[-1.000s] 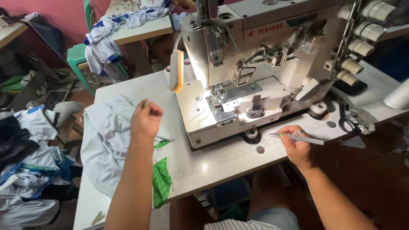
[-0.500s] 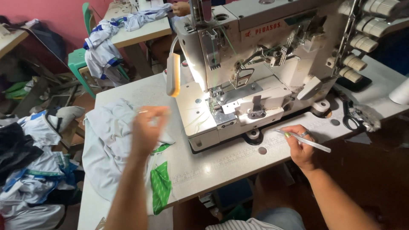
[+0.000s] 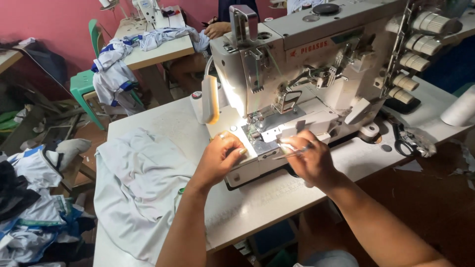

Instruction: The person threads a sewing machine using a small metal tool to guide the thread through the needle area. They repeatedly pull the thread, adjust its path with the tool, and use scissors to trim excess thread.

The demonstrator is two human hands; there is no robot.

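Observation:
Both my hands are at the needle area of a cream industrial sewing machine [image 3: 316, 64]. My right hand [image 3: 309, 163] grips thin metal tweezers [image 3: 288, 155], whose tips point left toward the presser foot. My left hand [image 3: 220, 158] rests on the lit machine bed just left of the foot with its fingers bent. Whether it pinches anything is hidden. A crumpled white garment [image 3: 138, 188] lies on the table [image 3: 267, 207] to the left of my left forearm.
A small lamp [image 3: 210, 101] glows on the machine's left side. Scissors [image 3: 403, 143] and a white thread cone [image 3: 460, 109] lie at the right. Behind, another person's hand [image 3: 217, 29] is at a second table with clothes [image 3: 158, 42]. There is a green chair [image 3: 84, 86], and clothes are piled on the floor [image 3: 34, 207].
My left hand left the garment and moved right onto the machine bed. My right hand carried the tweezers up from the table edge to the presser foot. The view moved closer.

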